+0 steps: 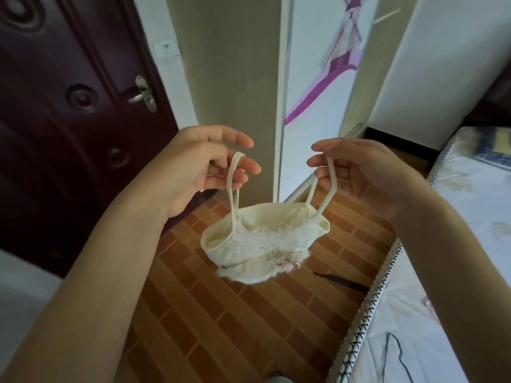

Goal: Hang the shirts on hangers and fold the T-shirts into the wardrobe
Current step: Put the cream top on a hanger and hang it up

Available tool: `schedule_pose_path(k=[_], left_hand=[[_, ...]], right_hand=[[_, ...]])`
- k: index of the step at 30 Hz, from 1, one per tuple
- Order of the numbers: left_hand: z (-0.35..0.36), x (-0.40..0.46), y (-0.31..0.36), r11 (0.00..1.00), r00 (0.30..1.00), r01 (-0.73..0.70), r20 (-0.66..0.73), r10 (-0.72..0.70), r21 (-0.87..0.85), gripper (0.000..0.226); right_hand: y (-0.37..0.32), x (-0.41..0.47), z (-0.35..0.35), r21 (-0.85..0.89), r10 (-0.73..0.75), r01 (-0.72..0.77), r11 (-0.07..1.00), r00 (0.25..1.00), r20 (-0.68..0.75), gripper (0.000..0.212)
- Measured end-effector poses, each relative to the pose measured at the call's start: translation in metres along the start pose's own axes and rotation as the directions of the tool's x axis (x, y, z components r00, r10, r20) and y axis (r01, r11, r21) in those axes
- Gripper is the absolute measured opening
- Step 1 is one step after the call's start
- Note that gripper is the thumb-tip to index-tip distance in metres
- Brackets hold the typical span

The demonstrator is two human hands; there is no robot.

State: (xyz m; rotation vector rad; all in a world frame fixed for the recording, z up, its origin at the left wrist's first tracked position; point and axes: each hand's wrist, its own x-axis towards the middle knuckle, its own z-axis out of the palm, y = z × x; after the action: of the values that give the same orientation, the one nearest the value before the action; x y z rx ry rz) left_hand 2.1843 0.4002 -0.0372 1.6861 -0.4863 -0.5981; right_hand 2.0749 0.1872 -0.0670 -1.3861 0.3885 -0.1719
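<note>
**Holding a cream camisole by both straps, clear of the floor**

Head view, item by item:

- Left hand (193,167): I have its fingers curled through the left strap (233,186), which loops over a fingertip. Grasping the strap.
- Right hand (359,172): fingers pinch the right strap (329,183) near its top. Grasping the strap.
- Cream camisole (260,241): small strappy top with a lace hem, hanging between my two hands in mid-air, above the brick-pattern floor (221,313) and touching nothing else. Neckline spread open toward me.
- Wardrobe (312,78): white sliding door with a purple printed motif, straight ahead, well beyond the garment. I cannot see inside it.
- Dark wooden door (69,106) with a metal lever handle (143,94), to the left.
- Mattress (456,244) with a stitched edge, to the right, near my right forearm.
- Dark strip (343,280) on the floor beside the mattress; I cannot identify it.

Progress, as I judge it: this garment is picked up and held open, neither hung nor folded. No hanger is in view and no stored clothes can be seen, so what is already put away cannot be told. Storing this piece is left.
</note>
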Motion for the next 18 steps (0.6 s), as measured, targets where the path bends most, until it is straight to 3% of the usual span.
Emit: schedule_pose_path(k=[5,10,14,18], left_hand=[[0.038,0.074,0.008,1.0,0.988,-0.011,0.153,0.012,-0.006,0.043],[0.093,0.146,0.012,0.999,0.95,-0.021,0.311,0.011,0.029,0.041],[0.139,0.201,0.014,1.0,0.898,-0.023,0.44,0.012,0.02,0.041],[0.186,0.251,0.019,0.999,0.78,-0.038,0.626,0.026,0.005,0.038]], right_hand=[[-0.007,0.015,-0.046,-0.004,-0.022,0.022,1.0,0.984,-0.178,0.02],[-0.004,0.013,-0.092,0.002,-0.007,0.008,1.0,0.92,-0.391,0.02],[-0.002,0.009,-0.124,0.016,0.0,0.011,1.0,0.827,-0.562,0.019],[-0.004,0.006,-0.148,0.052,0.018,0.032,0.998,0.666,-0.745,0.019]])
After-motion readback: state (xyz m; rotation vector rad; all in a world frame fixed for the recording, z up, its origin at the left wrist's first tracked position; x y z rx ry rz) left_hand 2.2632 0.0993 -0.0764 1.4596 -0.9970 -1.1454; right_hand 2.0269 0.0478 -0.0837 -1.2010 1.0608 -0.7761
